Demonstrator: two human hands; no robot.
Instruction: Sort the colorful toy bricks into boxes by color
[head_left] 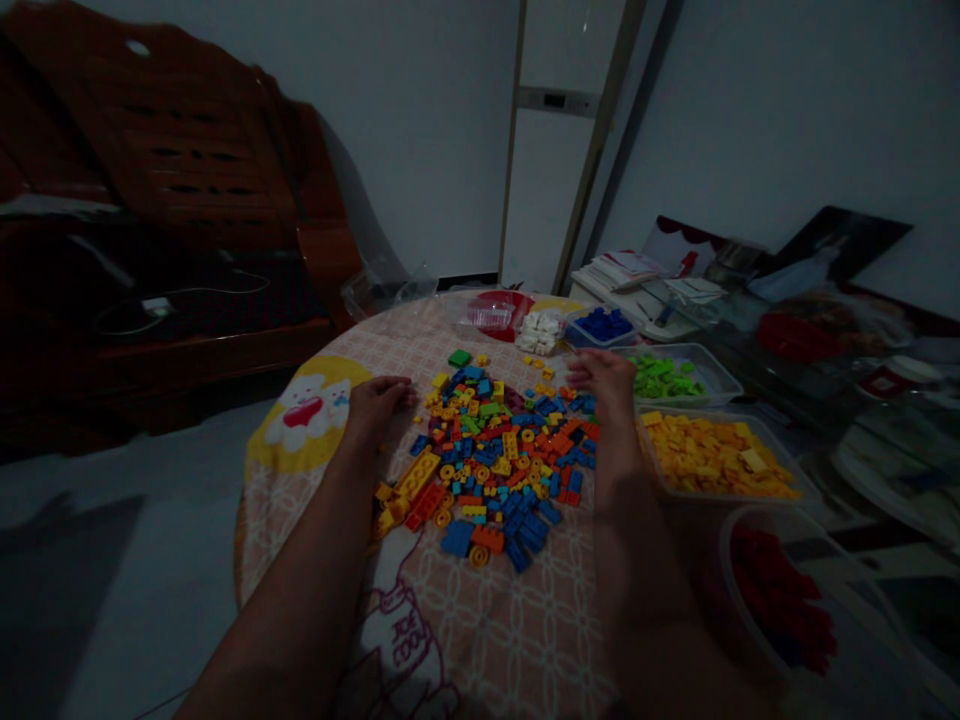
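A mixed heap of toy building bricks (491, 450), in blue, orange, yellow and green, lies spread on the patterned tablecloth (517, 625). At its left edge is my left hand (375, 405), fingers loosely apart and pointing right, with nothing visible in them. My right hand (606, 380) is over the heap's upper right side, beside the tub of light green bricks (664, 378). Its fingers reach left, slightly spread, and I see nothing held. A green brick (459, 357) and a few small yellow bricks (538, 364) lie beyond the heap. The picture is dim.
Along the right stand a tub of yellow bricks (720, 455) and a round tub of red bricks (784, 600). Farther back are blue bricks (602, 324) in a tub and white bricks (538, 332). A cluttered glass table (810, 400) adjoins; a wooden bench (202, 160) stands left.
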